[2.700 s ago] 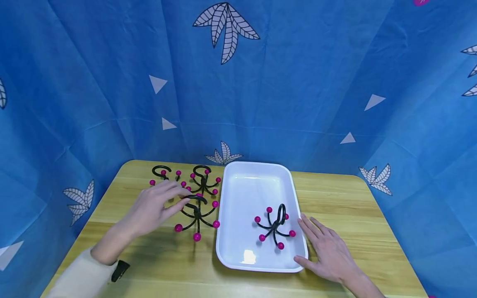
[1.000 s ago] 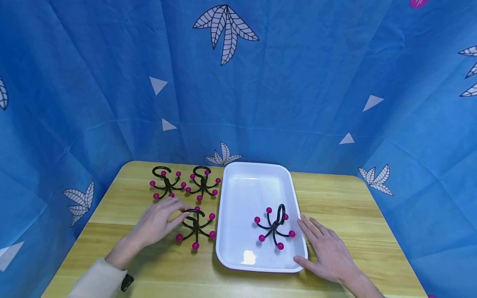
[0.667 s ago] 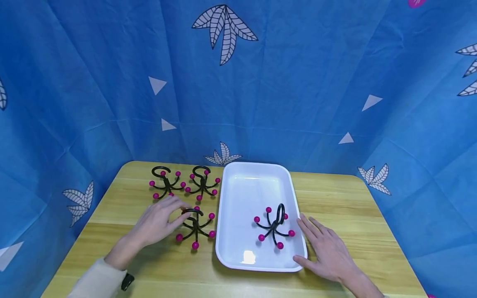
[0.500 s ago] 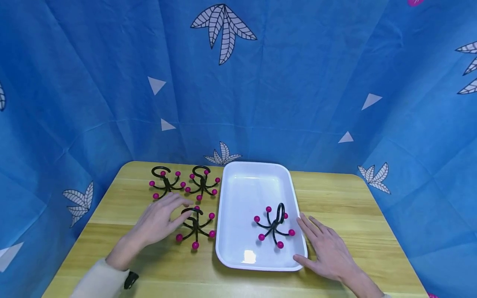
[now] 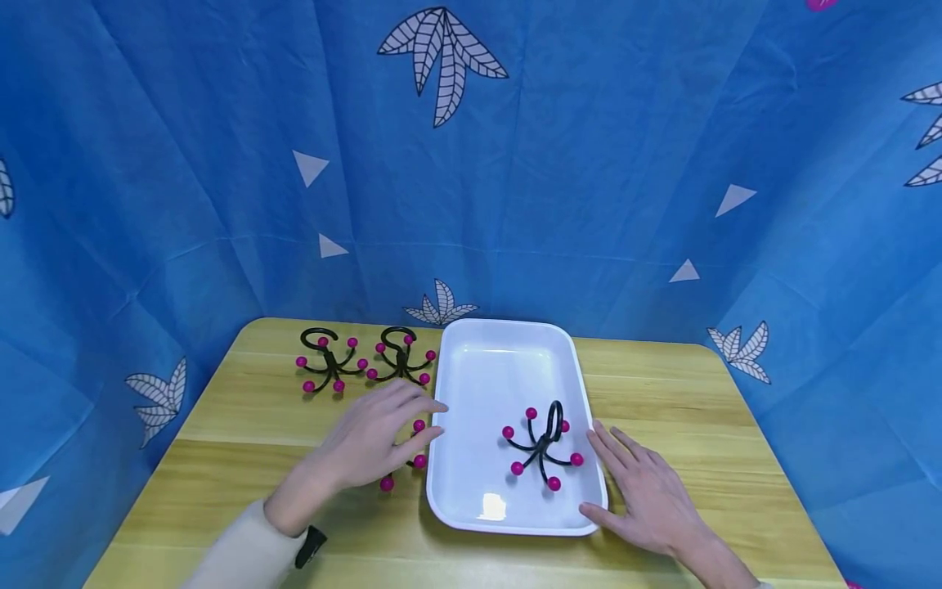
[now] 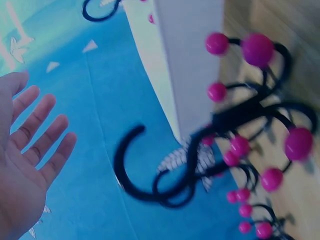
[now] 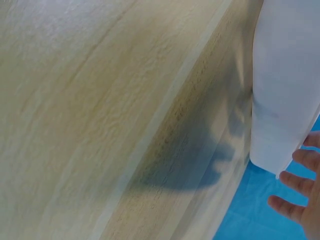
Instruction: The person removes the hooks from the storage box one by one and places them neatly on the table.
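My left hand point(image 5: 375, 433) hangs with parted fingers and thumb over a black hanger hook with pink ball ends point(image 6: 240, 112), mostly hidden under it in the head view. Nothing is between its fingers, and the fingertips are near the left rim of the white tray point(image 5: 482, 393). A matching hook point(image 5: 543, 446) stands inside the tray, front right, its loop upward. My right hand point(image 5: 651, 495) lies along the tray's right side, straight fingers touching the rim; the right wrist view shows its spread fingers point(image 7: 297, 183) beside the tray wall.
Two more black hooks with pink balls, one at the back left point(image 5: 331, 368) and one point(image 5: 401, 360) beside the tray, stand on the wooden table point(image 5: 670, 384). A blue patterned curtain point(image 5: 589, 164) hangs behind and at both sides.
My left hand lowered the front hook onto the table, let go of it, and has moved right over it toward the tray. My right hand and the tray have stayed in place.
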Demonstrator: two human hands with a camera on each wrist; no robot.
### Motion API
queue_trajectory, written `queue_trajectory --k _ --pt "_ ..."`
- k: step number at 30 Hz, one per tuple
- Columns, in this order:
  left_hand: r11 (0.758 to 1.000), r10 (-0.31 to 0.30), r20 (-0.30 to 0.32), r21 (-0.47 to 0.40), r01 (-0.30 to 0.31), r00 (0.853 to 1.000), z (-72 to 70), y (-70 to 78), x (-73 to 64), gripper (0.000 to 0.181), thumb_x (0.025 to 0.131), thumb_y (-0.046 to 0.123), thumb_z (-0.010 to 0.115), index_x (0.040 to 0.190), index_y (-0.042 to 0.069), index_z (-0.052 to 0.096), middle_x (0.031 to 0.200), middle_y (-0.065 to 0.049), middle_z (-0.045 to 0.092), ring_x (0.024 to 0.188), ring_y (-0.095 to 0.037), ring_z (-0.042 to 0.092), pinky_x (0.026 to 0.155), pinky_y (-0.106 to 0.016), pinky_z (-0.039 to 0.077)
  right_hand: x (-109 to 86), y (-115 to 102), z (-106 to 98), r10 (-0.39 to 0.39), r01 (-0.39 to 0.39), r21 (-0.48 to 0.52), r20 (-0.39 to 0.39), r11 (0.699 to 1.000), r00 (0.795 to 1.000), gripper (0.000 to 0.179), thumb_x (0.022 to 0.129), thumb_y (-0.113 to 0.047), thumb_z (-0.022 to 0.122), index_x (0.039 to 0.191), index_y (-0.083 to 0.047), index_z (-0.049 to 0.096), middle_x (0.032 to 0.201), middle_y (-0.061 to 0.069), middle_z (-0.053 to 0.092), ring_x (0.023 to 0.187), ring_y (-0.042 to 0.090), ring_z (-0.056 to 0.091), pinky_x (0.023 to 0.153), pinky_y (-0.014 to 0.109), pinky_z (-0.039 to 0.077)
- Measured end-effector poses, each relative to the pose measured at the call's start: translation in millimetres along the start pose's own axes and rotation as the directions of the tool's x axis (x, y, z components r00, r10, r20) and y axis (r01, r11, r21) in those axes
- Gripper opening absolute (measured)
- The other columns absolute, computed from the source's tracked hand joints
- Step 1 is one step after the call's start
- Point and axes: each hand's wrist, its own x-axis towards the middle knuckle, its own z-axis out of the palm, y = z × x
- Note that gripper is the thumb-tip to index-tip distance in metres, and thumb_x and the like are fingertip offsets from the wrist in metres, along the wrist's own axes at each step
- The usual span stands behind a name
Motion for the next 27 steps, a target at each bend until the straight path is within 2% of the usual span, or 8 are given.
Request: queue_trajectory --k 7,14,21,27 --pt "0.997 0.054 0.010 -0.049 -0.054 0.998 15.4 17.6 22.4 0.024 0.101 0.035 0.071 0.120 0.022 0.076 0.111 0.006 0.075 0.103 -0.011 0.069 0.087 -0.028 0.060 0.1 0.7 -0.2 0.000 0.000 -0.005 0.003 1.000 1.000 0.100 0.086 -0.076 0.068 0.161 -0.016 0.044 0.169 0.006 0.043 0.151 0.038 0.047 0.111 0.065 0.047" --pt "0.993 0.101 0.100 -0.068 -0.094 0.990 33.3 34.2 41.3 0.026 0.102 0.037 0.070 0.123 0.022 0.075 0.113 0.007 0.075 0.107 -0.010 0.067 0.091 -0.026 0.059 0.0 0.3 -0.3 0.004 -0.004 -0.004 0.008 1.000 1.000 0.100 0.086 -0.078 0.067 0.162 -0.016 0.044 0.169 0.006 0.043 0.151 0.038 0.048 0.110 0.065 0.048" --pt "0.989 0.146 0.194 -0.035 -0.142 0.970 52.4 48.9 61.5 0.031 0.106 0.042 0.062 0.129 0.023 0.073 0.120 0.008 0.074 0.111 -0.009 0.066 0.095 -0.024 0.058 0.7 0.1 -1.4 0.015 -0.015 0.001 0.018 1.000 1.000 0.100 0.086 -0.079 0.066 0.162 -0.017 0.044 0.169 0.006 0.043 0.150 0.038 0.048 0.110 0.066 0.047" --pt "0.983 0.177 0.251 0.009 -0.185 0.952 63.6 60.8 81.1 0.035 0.108 0.045 0.058 0.133 0.025 0.070 0.121 0.009 0.072 0.109 -0.007 0.064 0.093 -0.022 0.056 0.7 1.5 -1.0 -0.020 0.020 -0.011 -0.010 1.000 1.000 0.100 0.086 -0.077 0.067 0.161 -0.016 0.045 0.168 0.006 0.044 0.149 0.037 0.050 0.109 0.064 0.050"
